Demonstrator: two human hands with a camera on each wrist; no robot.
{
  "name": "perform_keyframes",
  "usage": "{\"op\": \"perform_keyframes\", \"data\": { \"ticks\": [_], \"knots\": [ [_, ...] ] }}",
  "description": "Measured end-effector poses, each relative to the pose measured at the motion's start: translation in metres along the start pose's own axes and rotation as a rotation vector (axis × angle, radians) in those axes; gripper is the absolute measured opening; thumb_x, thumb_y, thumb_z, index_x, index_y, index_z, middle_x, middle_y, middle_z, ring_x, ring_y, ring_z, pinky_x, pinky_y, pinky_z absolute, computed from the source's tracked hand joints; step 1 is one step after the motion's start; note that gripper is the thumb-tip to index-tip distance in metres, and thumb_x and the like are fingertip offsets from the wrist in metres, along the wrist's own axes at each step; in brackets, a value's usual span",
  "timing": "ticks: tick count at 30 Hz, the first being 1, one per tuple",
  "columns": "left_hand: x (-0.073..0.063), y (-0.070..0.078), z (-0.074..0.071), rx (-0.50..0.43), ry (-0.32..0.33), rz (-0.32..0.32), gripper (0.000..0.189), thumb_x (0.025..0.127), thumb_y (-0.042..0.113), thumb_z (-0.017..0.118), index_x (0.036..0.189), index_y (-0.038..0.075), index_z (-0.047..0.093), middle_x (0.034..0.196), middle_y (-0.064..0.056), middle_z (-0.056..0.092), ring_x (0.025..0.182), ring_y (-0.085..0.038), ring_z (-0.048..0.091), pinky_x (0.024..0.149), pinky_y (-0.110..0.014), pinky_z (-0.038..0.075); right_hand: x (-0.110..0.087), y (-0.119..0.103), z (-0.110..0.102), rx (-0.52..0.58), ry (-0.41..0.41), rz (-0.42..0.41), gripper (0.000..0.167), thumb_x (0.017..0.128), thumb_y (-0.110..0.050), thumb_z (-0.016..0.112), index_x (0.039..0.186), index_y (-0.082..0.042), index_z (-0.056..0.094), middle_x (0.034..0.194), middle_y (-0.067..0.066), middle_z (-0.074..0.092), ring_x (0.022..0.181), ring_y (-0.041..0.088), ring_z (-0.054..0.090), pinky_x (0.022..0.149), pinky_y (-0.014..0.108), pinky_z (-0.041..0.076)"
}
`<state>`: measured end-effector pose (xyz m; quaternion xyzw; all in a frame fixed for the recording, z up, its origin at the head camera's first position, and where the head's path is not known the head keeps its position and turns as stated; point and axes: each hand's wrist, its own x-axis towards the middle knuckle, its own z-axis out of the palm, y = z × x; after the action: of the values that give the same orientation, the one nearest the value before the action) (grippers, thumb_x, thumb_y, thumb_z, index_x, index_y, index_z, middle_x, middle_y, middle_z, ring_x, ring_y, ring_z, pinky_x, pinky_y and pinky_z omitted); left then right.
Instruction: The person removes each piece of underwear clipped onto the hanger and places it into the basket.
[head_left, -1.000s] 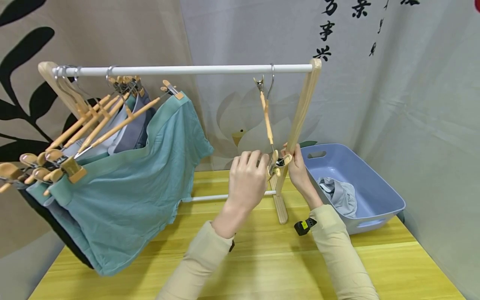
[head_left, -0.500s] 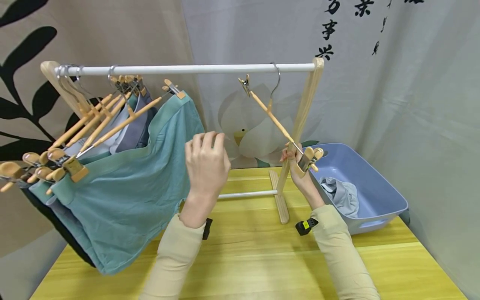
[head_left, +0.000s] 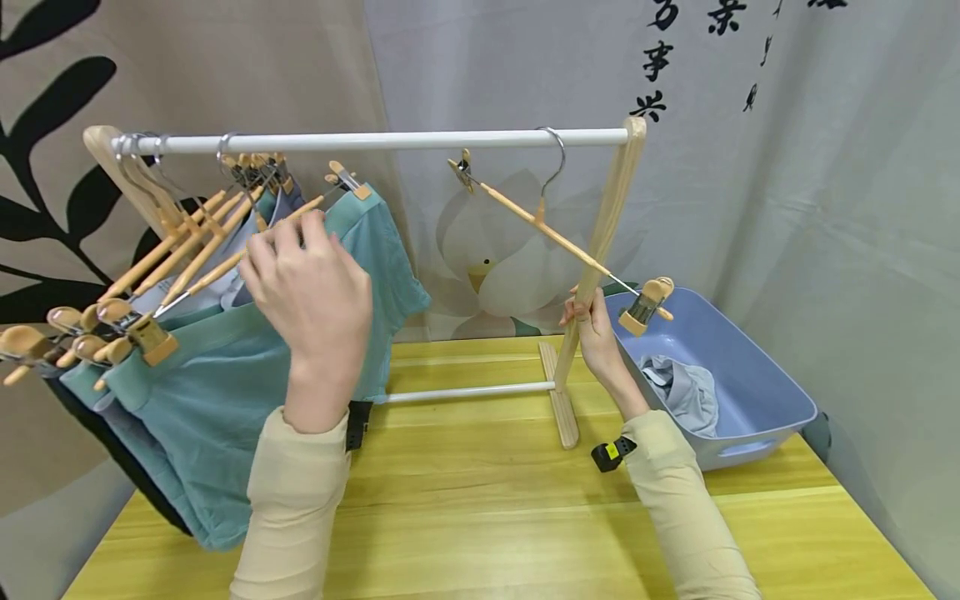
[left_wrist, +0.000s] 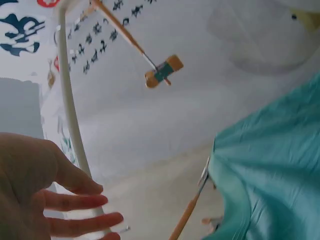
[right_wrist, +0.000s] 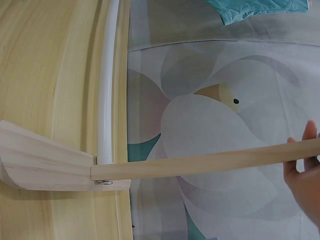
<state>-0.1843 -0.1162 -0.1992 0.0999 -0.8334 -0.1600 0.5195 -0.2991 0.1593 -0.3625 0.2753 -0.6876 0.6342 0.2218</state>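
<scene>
From where I stand, I judge that the bigger part of the hanging is done. At the left end of the white rail [head_left: 390, 142], the teal garment [head_left: 195, 408] is clipped to the foremost of the loaded hangers [head_left: 213, 272], and other clothes [head_left: 227, 290] hang close behind. What is left, it seems, is the bare hanger [head_left: 570, 245]: it hangs alone near the right end, tilted, with nothing in its clips [head_left: 643, 309]. The grey cloth [head_left: 686, 392] lies crumpled inside the blue basket [head_left: 750, 367], at the right of the tabletop [head_left: 480, 500], so it is not hung. The left hand [head_left: 311, 279] is loose and holds nothing; it is raised before the teal garment. The right hand [head_left: 597, 332] grasps the wooden post [head_left: 611, 204] below the rail.

Now I count: one basket, one bare hanger, one grey bundle, though whether of one piece I cannot tell. The loaded hangers are at least four; the clothes overlap too much for a sure number.
</scene>
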Motion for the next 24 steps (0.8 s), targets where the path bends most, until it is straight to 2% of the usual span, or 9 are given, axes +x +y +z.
{"op": "perform_keyframes", "data": {
  "ticks": [3,6,10,15,21,24],
  "knots": [
    [0.010,-0.005,-0.004,0.032,0.011,-0.056,0.029,0.096,0.010,0.042,0.113,-0.005,0.060,0.115,-0.025,0.061,0.102,-0.046,0.050,0.094,-0.055,0.037,-0.001,-0.011,0.002,0.007,-0.001,0.001,0.017,0.097,-0.032,0.032,0.111,-0.025,0.039,0.080,0.012,0.041,0.074,0.017,0.048,0.073,0.026,0.044],
    [0.018,-0.010,-0.006,0.062,-0.008,-0.108,0.032,0.096,0.009,0.039,0.117,-0.006,0.057,0.120,-0.026,0.060,0.106,-0.047,0.049,0.097,-0.055,0.036,-0.002,-0.020,0.004,0.020,-0.001,-0.001,0.015,0.097,-0.031,0.033,0.110,-0.026,0.039,0.079,0.009,0.041,0.074,0.016,0.048,0.073,0.022,0.044],
    [0.026,-0.016,-0.006,0.115,-0.081,-0.166,0.036,0.095,0.009,0.037,0.124,-0.006,0.053,0.126,-0.026,0.057,0.114,-0.048,0.047,0.103,-0.054,0.033,-0.003,-0.024,0.005,0.026,0.005,0.009,0.014,0.097,-0.033,0.035,0.109,-0.027,0.040,0.079,0.007,0.042,0.074,0.015,0.048,0.073,0.018,0.044],
    [0.032,-0.020,-0.004,0.174,-0.156,-0.208,0.040,0.094,0.010,0.036,0.128,-0.007,0.049,0.128,-0.027,0.055,0.116,-0.047,0.047,0.104,-0.053,0.033,-0.003,-0.024,0.005,0.023,0.001,0.027,0.015,0.096,-0.033,0.034,0.109,-0.027,0.039,0.080,0.013,0.040,0.075,0.017,0.048,0.073,0.017,0.044],
    [0.038,-0.024,-0.003,0.177,-0.196,-0.281,0.049,0.090,0.008,0.040,0.137,-0.007,0.035,0.132,-0.028,0.052,0.120,-0.047,0.045,0.108,-0.053,0.029,-0.002,-0.024,0.005,0.019,-0.004,0.018,0.015,0.096,-0.030,0.033,0.110,-0.026,0.039,0.080,0.020,0.038,0.074,0.018,0.048,0.073,0.024,0.045],
    [0.040,-0.027,-0.003,0.193,-0.243,-0.299,0.052,0.091,0.010,0.040,0.140,-0.006,0.031,0.134,-0.029,0.050,0.122,-0.049,0.044,0.109,-0.054,0.029,-0.002,-0.024,0.005,0.018,-0.004,0.014,0.019,0.097,-0.029,0.032,0.111,-0.020,0.040,0.080,0.020,0.038,0.074,0.017,0.047,0.072,0.024,0.045]
  ]
}}
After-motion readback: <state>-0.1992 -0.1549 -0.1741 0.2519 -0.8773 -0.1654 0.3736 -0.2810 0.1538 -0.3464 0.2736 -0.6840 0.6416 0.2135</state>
